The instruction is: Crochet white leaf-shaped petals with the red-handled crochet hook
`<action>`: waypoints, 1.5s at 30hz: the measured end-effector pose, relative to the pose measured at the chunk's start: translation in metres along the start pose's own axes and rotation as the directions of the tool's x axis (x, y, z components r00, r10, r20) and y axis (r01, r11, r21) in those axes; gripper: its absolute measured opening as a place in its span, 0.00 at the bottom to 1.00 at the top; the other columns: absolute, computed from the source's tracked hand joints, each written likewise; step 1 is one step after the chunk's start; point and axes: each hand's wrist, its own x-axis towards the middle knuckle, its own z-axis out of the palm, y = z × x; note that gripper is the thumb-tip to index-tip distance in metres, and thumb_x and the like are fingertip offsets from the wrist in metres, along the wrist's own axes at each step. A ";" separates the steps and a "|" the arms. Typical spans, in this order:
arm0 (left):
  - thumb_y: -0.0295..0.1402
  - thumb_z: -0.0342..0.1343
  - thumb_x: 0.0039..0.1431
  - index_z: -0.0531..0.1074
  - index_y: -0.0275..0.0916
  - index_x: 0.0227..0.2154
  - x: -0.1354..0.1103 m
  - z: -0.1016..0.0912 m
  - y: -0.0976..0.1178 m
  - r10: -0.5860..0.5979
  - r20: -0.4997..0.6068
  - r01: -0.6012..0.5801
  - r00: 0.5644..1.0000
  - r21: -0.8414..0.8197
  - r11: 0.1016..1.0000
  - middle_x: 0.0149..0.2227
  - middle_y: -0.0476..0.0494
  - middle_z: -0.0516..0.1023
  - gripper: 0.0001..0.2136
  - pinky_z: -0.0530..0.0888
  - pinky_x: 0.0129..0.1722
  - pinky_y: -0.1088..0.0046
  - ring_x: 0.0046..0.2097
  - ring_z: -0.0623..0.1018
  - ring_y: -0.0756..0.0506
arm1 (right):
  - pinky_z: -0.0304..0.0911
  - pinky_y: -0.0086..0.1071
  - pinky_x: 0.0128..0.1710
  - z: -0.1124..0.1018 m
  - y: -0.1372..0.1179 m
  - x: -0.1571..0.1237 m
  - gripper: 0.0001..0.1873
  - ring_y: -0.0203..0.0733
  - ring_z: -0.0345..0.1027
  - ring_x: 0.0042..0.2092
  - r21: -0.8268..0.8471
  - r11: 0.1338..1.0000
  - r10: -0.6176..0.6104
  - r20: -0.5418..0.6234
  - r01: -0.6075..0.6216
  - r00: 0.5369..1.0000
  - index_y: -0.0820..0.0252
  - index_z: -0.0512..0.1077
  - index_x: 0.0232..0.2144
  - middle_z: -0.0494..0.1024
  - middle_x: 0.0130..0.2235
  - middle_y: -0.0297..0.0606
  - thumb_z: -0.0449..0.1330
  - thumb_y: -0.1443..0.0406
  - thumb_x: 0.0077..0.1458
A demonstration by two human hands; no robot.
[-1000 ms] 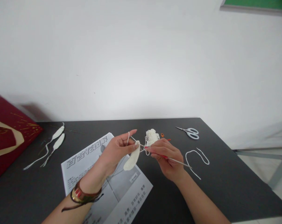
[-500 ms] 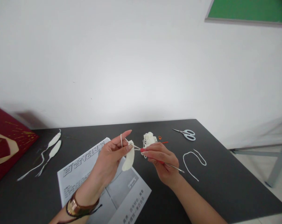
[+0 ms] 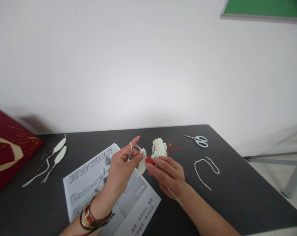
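Observation:
My left hand (image 3: 122, 165) pinches a small white crocheted piece (image 3: 141, 167) between thumb and fingers. White yarn loops round its raised index finger. In my right hand (image 3: 169, 173) is a crochet hook (image 3: 149, 160) with a red grip; its metal shaft sticks out below the palm. The hook's working end meets the top of the crocheted piece, and its tip is hidden there. Just behind my hands lies a loose heap of white yarn (image 3: 159, 147).
Under my left arm lies a printed sheet (image 3: 89, 183). Two white leaf-shaped crocheted pieces (image 3: 60, 154) with tails and a red bag (image 3: 6, 147) are at left. Scissors (image 3: 200, 141), a yarn strand (image 3: 199, 173), an orange stitch marker (image 3: 169, 144) and a red needle (image 3: 173, 149) lie right.
My right hand has turned, so the hook's red grip faces up and its shaft points more steeply down. The hook has moved closer against the crocheted piece, which is tilted differently.

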 end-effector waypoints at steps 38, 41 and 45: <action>0.28 0.65 0.45 0.80 0.40 0.35 0.013 -0.019 0.003 -0.215 0.435 0.062 0.874 0.339 0.939 0.25 0.48 0.76 0.11 0.65 0.28 0.74 0.27 0.73 0.49 | 0.59 0.24 0.14 -0.008 0.018 0.009 0.12 0.31 0.61 0.17 0.844 -0.043 0.832 0.327 -0.534 0.449 0.63 0.75 0.24 0.74 0.19 0.34 0.62 0.59 0.52; 0.29 0.66 0.44 0.78 0.41 0.42 0.012 -0.016 -0.002 -0.222 0.389 0.135 0.894 0.238 0.962 0.26 0.50 0.74 0.18 0.65 0.27 0.76 0.26 0.70 0.52 | 0.64 0.23 0.16 -0.001 0.017 0.009 0.12 0.30 0.63 0.17 0.831 -0.166 0.835 0.405 -0.530 0.374 0.64 0.76 0.25 0.73 0.18 0.33 0.63 0.59 0.51; 0.29 0.66 0.45 0.78 0.42 0.42 0.009 -0.009 -0.008 -0.199 0.355 0.182 0.914 0.083 0.980 0.24 0.52 0.73 0.18 0.66 0.29 0.76 0.26 0.69 0.53 | 0.69 0.23 0.20 0.006 0.014 0.009 0.11 0.30 0.65 0.20 0.841 -0.234 0.845 0.424 -0.489 0.326 0.65 0.76 0.27 0.74 0.20 0.33 0.64 0.60 0.50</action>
